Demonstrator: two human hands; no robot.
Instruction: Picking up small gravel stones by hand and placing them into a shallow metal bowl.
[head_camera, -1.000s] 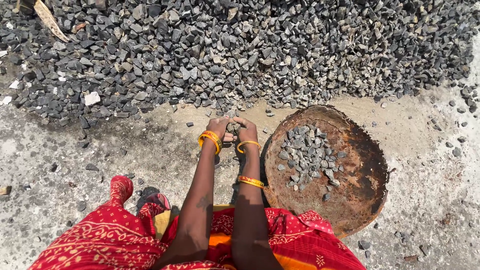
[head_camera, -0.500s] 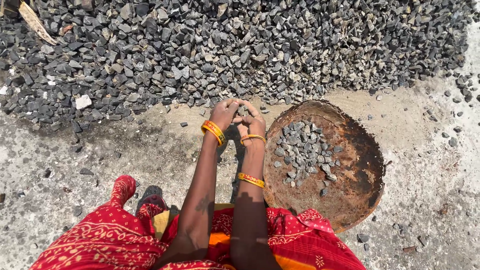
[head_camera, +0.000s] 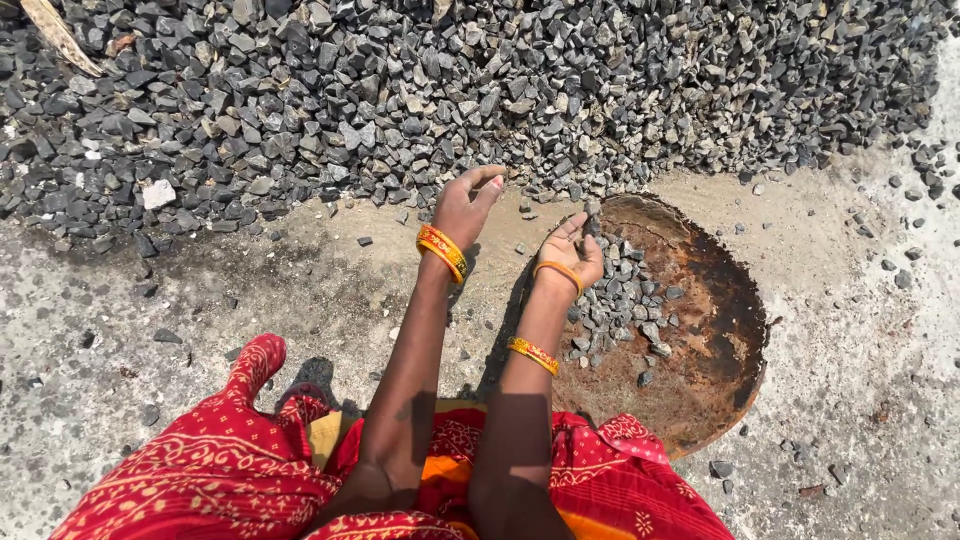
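Sunlit concrete ground, pale and stained, fills the lower part of the head view, with a broad heap of grey gravel across the 10 to 2 o'clock band. Rusty round pan lies on the ground at about 3 o'clock from centre, just below the heap's edge; a small pile of stones sits in its left half, while its right half shows bare rust. Left hand, at 12 o'clock from centre, is raised palm-up just short of the heap's edge, fingers loosely curled and apart, with nothing seen in it; orange bangles circle its wrist. Right hand, just beside the left at its 4 o'clock, hangs over the pan's left rim with fingers half spread; a dark stone shows at its fingertips, and whether it is gripped or falling cannot be told. A thin bangle rings this wrist and another sits lower on the forearm. Loose stones lie scattered on the ground around the pan at 2 to 5 o'clock. Red patterned cloth with orange folds covers the person's knees along 6 o'clock. A pale chunk rests in the heap at 10 o'clock.
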